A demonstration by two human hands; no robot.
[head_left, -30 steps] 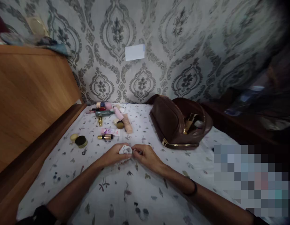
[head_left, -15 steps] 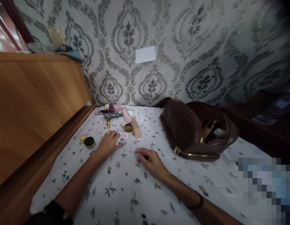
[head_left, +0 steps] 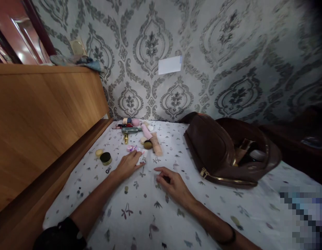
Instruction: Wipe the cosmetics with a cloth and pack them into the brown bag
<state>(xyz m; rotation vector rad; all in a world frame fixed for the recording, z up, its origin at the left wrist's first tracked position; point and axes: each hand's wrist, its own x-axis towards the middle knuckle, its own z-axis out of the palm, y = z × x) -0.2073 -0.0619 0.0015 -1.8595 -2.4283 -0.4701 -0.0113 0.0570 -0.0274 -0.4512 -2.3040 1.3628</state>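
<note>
My left hand [head_left: 129,164] is low over the patterned sheet, its fingers and thumb closed on a small white packet [head_left: 142,157] with pinkish print. A pink and purple item [head_left: 131,148] lies just beyond those fingers. My right hand [head_left: 174,184] hovers near the sheet to the right, index finger stretched out and the others loosely bent, holding nothing I can see. Past the packet lie a peach tube [head_left: 157,145], a round jar with a dark gold lid [head_left: 147,144], a pink tube [head_left: 146,132] and a small gold tube [head_left: 126,139].
A brown leather bag [head_left: 210,149] stands unzipped at the right, with items inside. At left are a dark-lidded jar [head_left: 106,158], a yellowish round piece [head_left: 99,153] and dark rings [head_left: 108,169]. A green bottle [head_left: 131,130] lies near the wall. A wooden panel [head_left: 46,111] borders the left.
The view has shifted, so everything appears farther right. My left hand stays on the packet, and the pink and purple item now shows beyond its fingers. My right hand keeps nearly the same pose.
</note>
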